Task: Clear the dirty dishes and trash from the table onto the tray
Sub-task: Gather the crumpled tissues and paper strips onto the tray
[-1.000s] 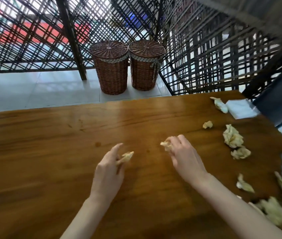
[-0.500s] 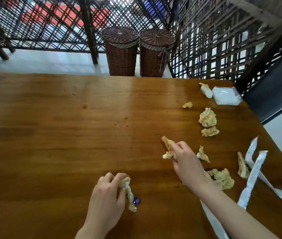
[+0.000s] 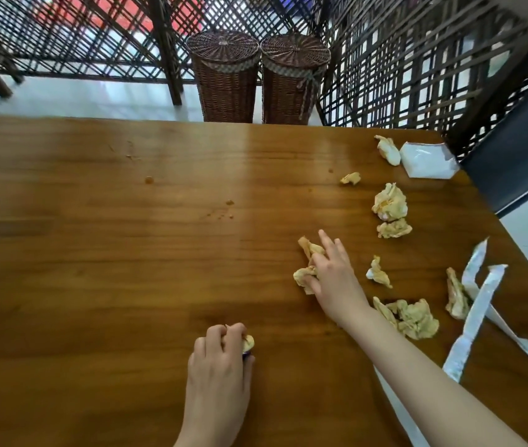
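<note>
— Napkins (image 3: 389, 202): where?
— Crumpled along the counter's (image 3: 95, 253) right side. The right hand (image 3: 333, 275) pinches one (image 3: 304, 276); the left hand's (image 3: 219, 366) fingers (image 3: 233, 333) are curled round another (image 3: 248, 342).
— Beyond?
— Two baskets (image 3: 224, 75).

The left hand (image 3: 219, 359) is resting low and near, palm down, its fingers (image 3: 224, 333) curling tightly inward into a closed clutch, thumb tucked on the right side. The left forearm is rising straight from the bottom edge. The right hand (image 3: 333, 275) is reaching farther forward, palm down, with two fingers (image 3: 327, 241) stretching out straight while the thumb and remaining fingers are pinching shut. The bare right forearm is slanting in from the lower right corner.
</note>
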The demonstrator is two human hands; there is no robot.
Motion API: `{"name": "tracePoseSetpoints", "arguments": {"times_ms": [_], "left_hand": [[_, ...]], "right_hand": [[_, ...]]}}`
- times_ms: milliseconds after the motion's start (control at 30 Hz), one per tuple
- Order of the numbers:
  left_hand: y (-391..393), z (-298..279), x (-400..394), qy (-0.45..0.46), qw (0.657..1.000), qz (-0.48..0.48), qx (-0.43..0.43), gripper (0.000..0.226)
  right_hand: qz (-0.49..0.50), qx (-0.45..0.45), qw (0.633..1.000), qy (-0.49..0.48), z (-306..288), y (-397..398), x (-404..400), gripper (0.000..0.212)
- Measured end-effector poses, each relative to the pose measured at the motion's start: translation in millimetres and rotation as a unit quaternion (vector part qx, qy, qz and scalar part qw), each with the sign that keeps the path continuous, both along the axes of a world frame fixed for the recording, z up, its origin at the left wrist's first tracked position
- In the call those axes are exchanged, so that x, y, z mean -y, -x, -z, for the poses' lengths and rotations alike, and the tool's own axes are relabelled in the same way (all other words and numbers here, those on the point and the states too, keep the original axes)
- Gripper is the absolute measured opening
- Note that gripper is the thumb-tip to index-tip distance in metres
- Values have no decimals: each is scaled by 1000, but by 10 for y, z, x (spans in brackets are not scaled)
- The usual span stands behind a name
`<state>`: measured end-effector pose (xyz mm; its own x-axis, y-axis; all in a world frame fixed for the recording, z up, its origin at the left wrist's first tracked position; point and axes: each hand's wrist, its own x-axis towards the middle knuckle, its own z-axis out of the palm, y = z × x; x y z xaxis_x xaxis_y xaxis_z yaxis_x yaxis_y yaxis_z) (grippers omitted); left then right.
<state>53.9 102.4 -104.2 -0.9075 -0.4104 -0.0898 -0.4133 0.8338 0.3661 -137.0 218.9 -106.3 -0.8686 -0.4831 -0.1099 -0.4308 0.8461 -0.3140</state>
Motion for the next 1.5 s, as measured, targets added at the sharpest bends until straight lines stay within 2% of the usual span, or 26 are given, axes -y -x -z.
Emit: {"name": "tracePoseSetpoints", "arguments": {"times_ms": [233, 400, 600, 733, 833, 867, 967, 1033, 1100, 1200, 1333, 1500], "left_hand": [[64, -24, 78, -40, 999, 4, 8, 22], [84, -64, 130, -68, 997, 14, -16, 32], [64, -98, 231, -127, 990, -15, -63, 39], [103, -104, 193, -157, 984, -32, -75, 38], [144, -104, 133, -169, 982, -30, -79, 38], [156, -103, 108, -170, 982, -25, -80, 38], [183, -102, 40, -172, 982, -12, -82, 38], [191, -110, 23, -174, 981, -7, -85, 38], [196, -118, 19, -178, 980, -4, -87, 38], [206, -120, 19, -180, 980, -1, -87, 39], [237, -102, 8, -187, 978, 8, -89, 40], [343, -84, -18, -187, 978, 16, -89, 42]], "right_hand": [[-14, -55, 998, 26, 9, -2, 147, 23], [10, -84, 995, 42, -119, -7, 151, 44], [78, -113, 984, 115, -413, -16, -147, 18], [119, -94, 986, 71, -386, -132, -418, 17], [108, -49, 992, 32, -274, -268, -517, 17], [103, -26, 994, 18, -244, -299, -528, 22], [96, 36, 993, -61, -204, -358, -515, 62], [84, 33, 989, -121, -183, -392, -470, 76], [81, 22, 986, -141, -147, -409, -437, 71], [91, 44, 990, -94, -126, -392, -442, 53], [56, 58, 996, -28, -124, -373, -461, 26], [50, 40, 998, 18, -133, -338, -468, 17]]}}
